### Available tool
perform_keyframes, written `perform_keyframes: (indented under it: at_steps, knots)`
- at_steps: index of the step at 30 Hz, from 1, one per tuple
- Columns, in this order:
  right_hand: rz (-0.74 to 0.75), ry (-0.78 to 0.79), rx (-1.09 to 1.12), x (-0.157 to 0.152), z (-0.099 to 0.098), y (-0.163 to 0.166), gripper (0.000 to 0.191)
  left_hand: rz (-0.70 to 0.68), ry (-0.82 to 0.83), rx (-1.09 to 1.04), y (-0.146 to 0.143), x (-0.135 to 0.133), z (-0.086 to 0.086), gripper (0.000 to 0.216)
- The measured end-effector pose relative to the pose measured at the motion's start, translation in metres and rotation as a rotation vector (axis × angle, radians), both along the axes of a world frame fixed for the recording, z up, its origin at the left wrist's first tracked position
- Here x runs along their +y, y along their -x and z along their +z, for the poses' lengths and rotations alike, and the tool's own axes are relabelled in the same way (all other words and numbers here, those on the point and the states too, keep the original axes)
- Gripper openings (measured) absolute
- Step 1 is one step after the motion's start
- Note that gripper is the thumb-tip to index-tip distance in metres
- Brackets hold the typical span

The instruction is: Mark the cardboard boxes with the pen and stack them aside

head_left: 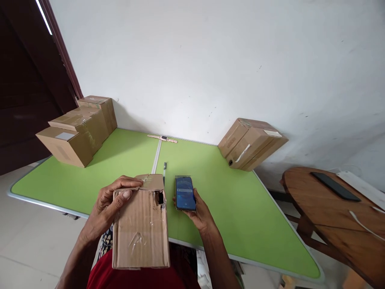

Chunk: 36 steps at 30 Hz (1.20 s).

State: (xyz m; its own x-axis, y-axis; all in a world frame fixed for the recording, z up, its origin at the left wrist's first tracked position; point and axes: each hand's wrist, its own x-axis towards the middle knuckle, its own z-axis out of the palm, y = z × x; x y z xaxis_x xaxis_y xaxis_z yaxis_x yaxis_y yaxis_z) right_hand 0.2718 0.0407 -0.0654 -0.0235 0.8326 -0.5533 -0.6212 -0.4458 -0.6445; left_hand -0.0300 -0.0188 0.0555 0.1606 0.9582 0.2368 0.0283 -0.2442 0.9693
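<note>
My left hand [110, 202] grips a worn cardboard box [140, 226] at its top left corner, thumb over the front face, holding it upright above the near edge of the green table [240, 200]. The box has a torn hole near its top right corner. My right hand [200, 212] holds a smartphone [185, 193] with a lit blue screen, just right of the box. A black pen [164, 167] lies on the table behind the box.
Stacked cardboard boxes [78, 130] sit at the table's far left, and a tilted box [251, 143] leans at the far right against the white wall. A small strip [162, 139] lies at the back edge. A round wooden table [337, 208] with a dark phone [335, 186] stands to the right.
</note>
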Motion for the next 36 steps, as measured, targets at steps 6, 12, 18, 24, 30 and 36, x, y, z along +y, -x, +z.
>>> perform_keyframes:
  at_steps: [6,12,18,24,30,36]
  knots:
    - [-0.019,0.004,-0.042,-0.006,0.001,-0.008,0.034,0.0,-0.011,0.0,0.0,-0.002,0.0,0.028]
    - [-0.066,-0.082,-0.202,-0.034,0.01,-0.015,0.049,-0.003,-0.021,-0.012,-0.001,-0.003,0.0,0.028]
    - [-0.102,-0.093,-0.294,-0.053,0.017,-0.012,0.05,-0.006,-0.056,-0.007,-0.001,-0.004,-0.001,0.028]
    - [-0.162,-0.073,-0.344,-0.062,0.013,-0.008,0.044,0.009,-0.034,0.0,0.0,-0.006,0.0,0.028]
    - [-0.212,-0.095,-0.473,-0.079,0.026,-0.001,0.051,0.032,-0.031,0.033,-0.004,-0.011,0.001,0.034]
    - [0.14,-0.184,-0.349,-0.112,0.072,0.045,0.07,0.229,0.102,-0.152,-0.023,-0.031,-0.023,0.081]
